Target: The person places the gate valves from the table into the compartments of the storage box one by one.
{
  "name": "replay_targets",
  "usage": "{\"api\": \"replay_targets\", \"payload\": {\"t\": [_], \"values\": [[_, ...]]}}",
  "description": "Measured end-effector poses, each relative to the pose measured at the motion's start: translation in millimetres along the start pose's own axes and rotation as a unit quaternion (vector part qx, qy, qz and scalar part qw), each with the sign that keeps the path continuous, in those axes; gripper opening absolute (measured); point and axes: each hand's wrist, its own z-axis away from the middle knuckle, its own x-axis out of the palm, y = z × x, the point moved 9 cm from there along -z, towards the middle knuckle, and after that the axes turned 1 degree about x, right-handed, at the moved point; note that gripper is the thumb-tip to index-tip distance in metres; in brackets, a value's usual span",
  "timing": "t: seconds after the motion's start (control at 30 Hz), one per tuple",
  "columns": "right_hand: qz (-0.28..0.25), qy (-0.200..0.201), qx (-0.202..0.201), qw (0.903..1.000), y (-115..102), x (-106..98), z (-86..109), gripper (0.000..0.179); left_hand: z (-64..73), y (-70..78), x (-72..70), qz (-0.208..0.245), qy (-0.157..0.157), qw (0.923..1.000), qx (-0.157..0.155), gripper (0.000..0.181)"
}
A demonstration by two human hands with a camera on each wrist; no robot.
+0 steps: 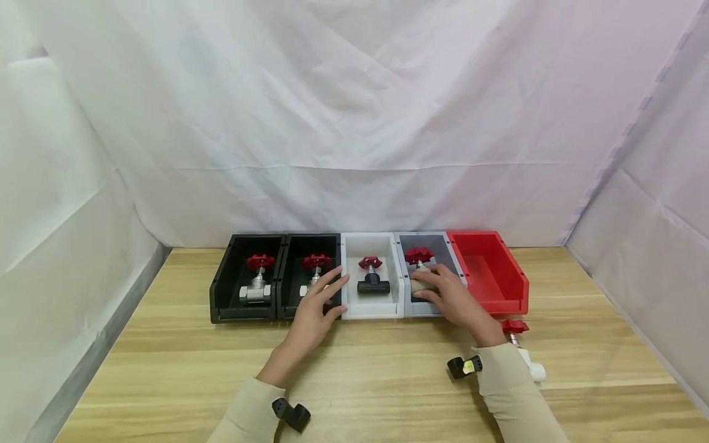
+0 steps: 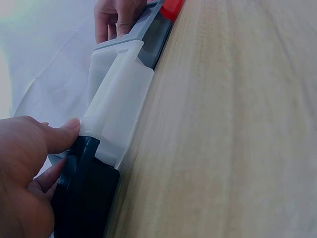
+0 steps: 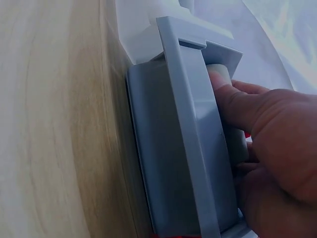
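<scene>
My right hand reaches into the grey bin, its thumb and fingers gripping the beige body of a valve with a red handwheel. In the right wrist view, the valve's pale round pipe end shows beside the thumb. Over the border between a black bin and the white bin lies my left hand, fingers spread. Its thumb touches the front corner of the white bin. Partly behind the left fingers is a metal valve; a black-bodied valve stands in the white bin.
At the left end, another black bin holds a metal valve. A red bin closes the row on the right. On the wooden table, a white valve with a red handwheel lies partly behind the right forearm. White cloth hangs behind.
</scene>
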Motion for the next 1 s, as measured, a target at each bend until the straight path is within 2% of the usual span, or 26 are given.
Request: {"api": "replay_targets", "payload": {"t": [0.27,0.5,0.67,1.0], "values": [[0.011,0.003,-0.013,0.9999,-1.9,2.1,-3.6,0.042,2.4,-1.1,2.4,0.003,-0.001,1.0,0.001,0.064],[0.022,-0.025,0.013,0.9993,-0.6,7.0,-7.6,0.044,1.5,0.9,0.0,-0.002,0.002,1.0,0.001,0.064],[0.03,-0.025,0.001,0.9992,-1.1,8.7,-10.6,0.041,0.8,1.2,0.2,-0.001,0.003,1.0,0.008,0.063],[0.025,-0.027,0.018,0.9991,2.2,11.9,-15.7,0.04,0.8,1.2,-0.2,0.001,0.006,0.9999,0.015,0.062]]}}
